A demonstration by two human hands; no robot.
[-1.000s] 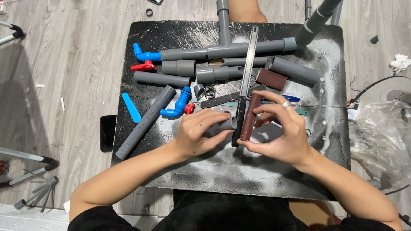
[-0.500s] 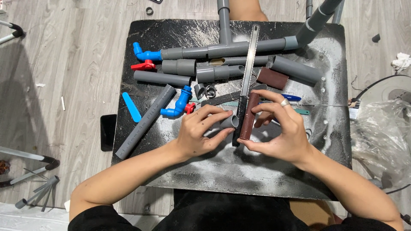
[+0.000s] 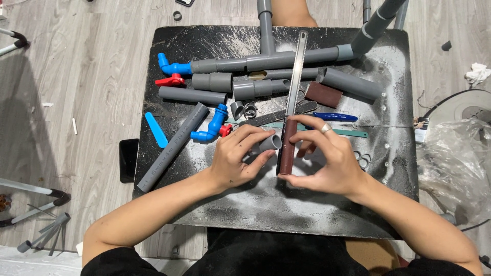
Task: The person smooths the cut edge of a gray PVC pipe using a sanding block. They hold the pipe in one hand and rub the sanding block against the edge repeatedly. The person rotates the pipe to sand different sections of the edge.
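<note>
Over a dusty black tabletop [image 3: 327, 214], the left hand [image 3: 236, 158] grips a short grey pipe piece [image 3: 268, 142], its fingers [image 3: 250, 132] curled around the piece with the open end turned toward the right hand. The right hand [image 3: 327, 156] clasps a dark brown sanding block [image 3: 288, 145], held upright on its long edge between thumb and fingers, a ring showing on one finger; the block stands just beside the open mouth of the pipe piece, and whether the two touch cannot be told. Both hands work near the middle of the tabletop, close to its front edge. Running away from the top of the block lies a long metal ruler [image 3: 295, 74], crossing a long grey pipe assembly [image 3: 266, 62] that spans the far part of the tabletop and ends at the left in a blue elbow fitting [image 3: 171, 66]. A red valve handle [image 3: 170, 81] lies just below that elbow. Beneath the assembly lie several short grey pipe sections [image 3: 212, 82], and a long grey pipe [image 3: 171, 148] rests diagonally to the left of the left hand. Between that pipe and the left hand sits a blue fitting with a red cap [image 3: 212, 125]. A flat blue strip [image 3: 156, 129] lies near the tabletop's left edge. To the right of the ruler lie a brown rectangular pad [image 3: 323, 94], a thick grey pipe [image 3: 352, 84] and a blue pen-like tool [image 3: 335, 117].
</note>
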